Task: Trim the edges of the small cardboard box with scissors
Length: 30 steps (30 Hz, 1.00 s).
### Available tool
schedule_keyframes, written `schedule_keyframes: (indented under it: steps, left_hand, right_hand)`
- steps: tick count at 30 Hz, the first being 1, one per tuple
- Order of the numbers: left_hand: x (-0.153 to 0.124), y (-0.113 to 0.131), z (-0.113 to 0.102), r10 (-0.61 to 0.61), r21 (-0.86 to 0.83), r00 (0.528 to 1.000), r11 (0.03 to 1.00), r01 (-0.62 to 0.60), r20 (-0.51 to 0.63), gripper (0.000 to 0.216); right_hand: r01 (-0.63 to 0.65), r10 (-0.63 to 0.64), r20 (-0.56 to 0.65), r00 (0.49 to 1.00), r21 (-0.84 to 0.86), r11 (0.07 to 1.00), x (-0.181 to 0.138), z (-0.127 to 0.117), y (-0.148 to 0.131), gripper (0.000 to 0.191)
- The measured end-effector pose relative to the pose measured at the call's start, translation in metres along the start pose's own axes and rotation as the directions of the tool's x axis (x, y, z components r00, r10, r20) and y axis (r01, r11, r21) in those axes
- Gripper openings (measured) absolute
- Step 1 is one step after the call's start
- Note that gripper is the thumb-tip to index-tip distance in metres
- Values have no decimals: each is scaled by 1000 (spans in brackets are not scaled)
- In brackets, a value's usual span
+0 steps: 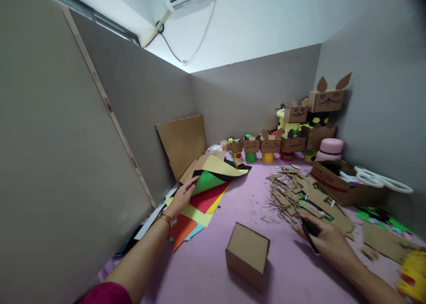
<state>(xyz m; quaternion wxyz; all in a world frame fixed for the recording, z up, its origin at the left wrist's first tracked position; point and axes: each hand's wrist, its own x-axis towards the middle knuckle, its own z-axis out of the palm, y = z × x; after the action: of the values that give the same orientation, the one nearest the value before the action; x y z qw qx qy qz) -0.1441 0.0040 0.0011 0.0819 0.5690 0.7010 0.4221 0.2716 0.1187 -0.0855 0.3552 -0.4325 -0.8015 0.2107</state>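
Note:
My left hand (184, 195), with a gold watch at the wrist, has its fingers at the edge of a stack of coloured sheets. It holds up the corner of the upper ones: a green sheet (208, 181), a black one and a pale yellow sheet (219, 167). Red (209, 198), yellow and orange sheets (182, 229) lie fanned out below. My right hand (316, 234) is closed around black-handled scissors (310, 237), their blades pointing at the cardboard scraps. Between my hands a closed cardboard box (248, 253) sits on the pink tabletop (199, 273).
Cardboard scraps (288, 191) lie on the right, before an open carton (346, 186) with white-handled things in it. Box-headed animal figures (270, 145) line the back right, by a pink container (329, 149). A large cardboard sheet (184, 142) leans on the left partition. A yellow object (412, 275) stands bottom right.

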Motion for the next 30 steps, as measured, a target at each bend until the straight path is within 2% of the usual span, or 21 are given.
schedule_keyframes:
  steps: [4,14,17,21,25,30]
  left_hand:
    - [-3,-2,1,-13,-49,1000,999,13,-1,33]
    - [-11,-11,4,-167,-93,985,982,162,-41,32]
    - [-14,-9,3,-166,-103,986,981,162,-23,32]
    - [-20,-3,4,-98,-89,992,991,105,78,29]
    - [-27,9,12,-5,35,985,999,-1,171,32]
    - [-37,28,38,150,198,922,952,-231,356,49]
  right_hand:
    - [-2,2,-2,1000,2,1000,0,1,0,49]
    - [22,-22,-5,1000,1,1000,0,3,5,45]
    - [26,-26,-10,1000,3,1000,-1,2,4,45]
    - [20,-20,-19,1000,9,1000,-1,1,0,47]
    - [19,-19,-14,1000,24,1000,0,0,-5,44]
    - [24,-23,-5,1000,41,999,2,0,-7,43]
